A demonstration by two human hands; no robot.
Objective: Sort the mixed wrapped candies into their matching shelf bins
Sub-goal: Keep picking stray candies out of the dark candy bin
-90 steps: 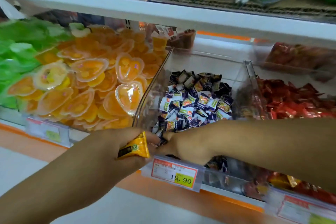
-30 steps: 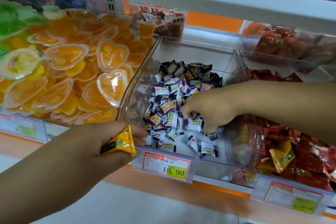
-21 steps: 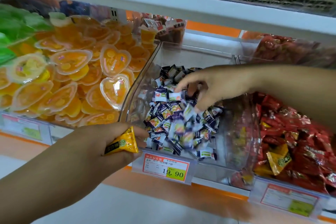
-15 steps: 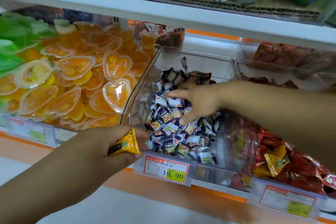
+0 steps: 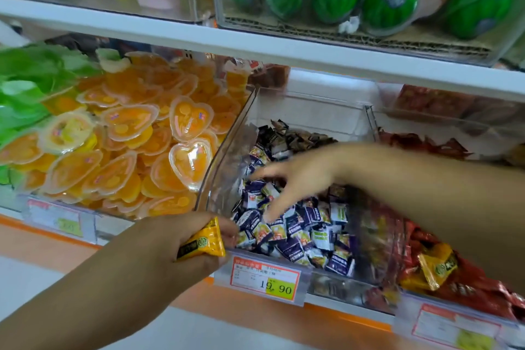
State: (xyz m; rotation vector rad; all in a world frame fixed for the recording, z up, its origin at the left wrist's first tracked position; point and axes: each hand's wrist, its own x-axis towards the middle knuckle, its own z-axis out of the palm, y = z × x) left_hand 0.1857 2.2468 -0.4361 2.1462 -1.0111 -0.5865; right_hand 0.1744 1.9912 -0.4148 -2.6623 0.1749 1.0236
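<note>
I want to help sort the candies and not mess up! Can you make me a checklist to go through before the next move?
1. Left hand grips the yellow candy: ok.
2. Right hand free, fingers spread over the purple-and-white candies: ok.
3. Red candies unmixed: not ok, a second yellow candy lies among them.
4. Where yellow ones belong: cannot tell.
5. Clear middle bin free of strays: cannot tell, darker wrappers at the back.

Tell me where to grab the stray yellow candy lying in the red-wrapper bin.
Probably best to pinch the stray yellow candy across its puffed middle, coming from above. It lies exposed on top of the red wrappers, and the clear divider stands close on its left.
</note>
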